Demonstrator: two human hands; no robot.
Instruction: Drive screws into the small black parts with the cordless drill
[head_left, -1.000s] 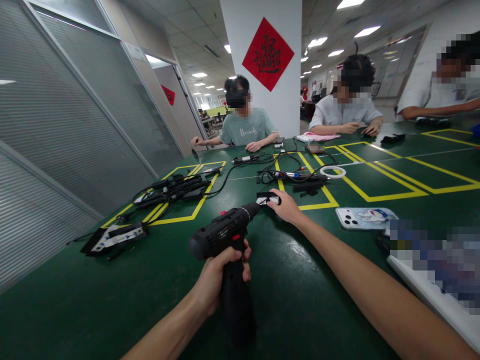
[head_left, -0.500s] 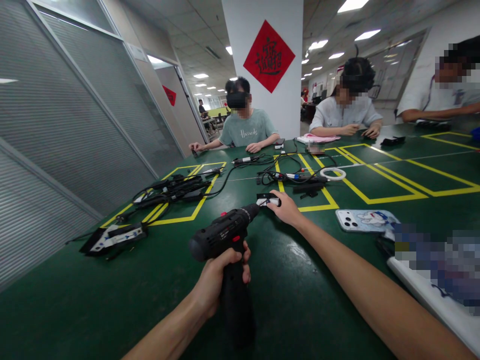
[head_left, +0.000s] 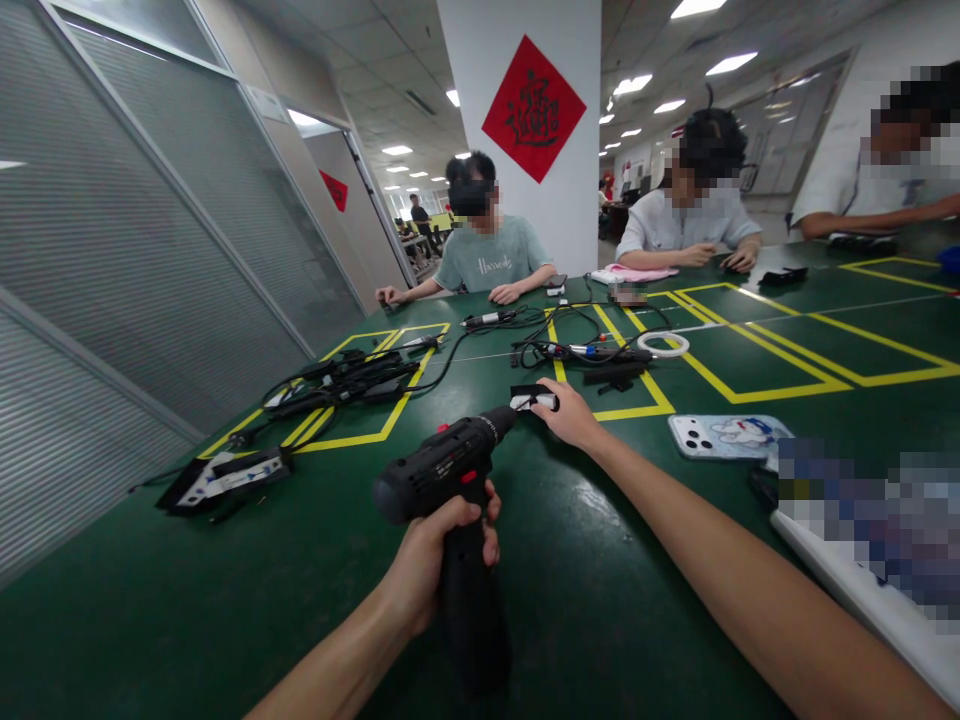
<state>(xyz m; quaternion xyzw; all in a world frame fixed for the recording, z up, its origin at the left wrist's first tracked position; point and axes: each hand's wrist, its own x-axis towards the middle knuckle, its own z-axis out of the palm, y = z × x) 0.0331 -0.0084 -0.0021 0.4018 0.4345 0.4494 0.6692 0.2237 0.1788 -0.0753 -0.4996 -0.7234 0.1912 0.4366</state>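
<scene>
My left hand [head_left: 439, 560] is wrapped round the grip of a black cordless drill [head_left: 442, 470], a finger at its red trigger. The drill's nose points away from me at a small black and white part [head_left: 534, 398] lying on the green table [head_left: 300, 590]. My right hand [head_left: 574, 412] reaches across and pinches that part by its right end, holding it against the drill's tip.
A phone in a blue and white case [head_left: 724, 435] lies to the right. Black cables and tools [head_left: 341, 378] and a white ring [head_left: 664, 344] lie further off inside yellow tape lines. A black and white gripper part [head_left: 225, 475] lies left. Three people sit across the table.
</scene>
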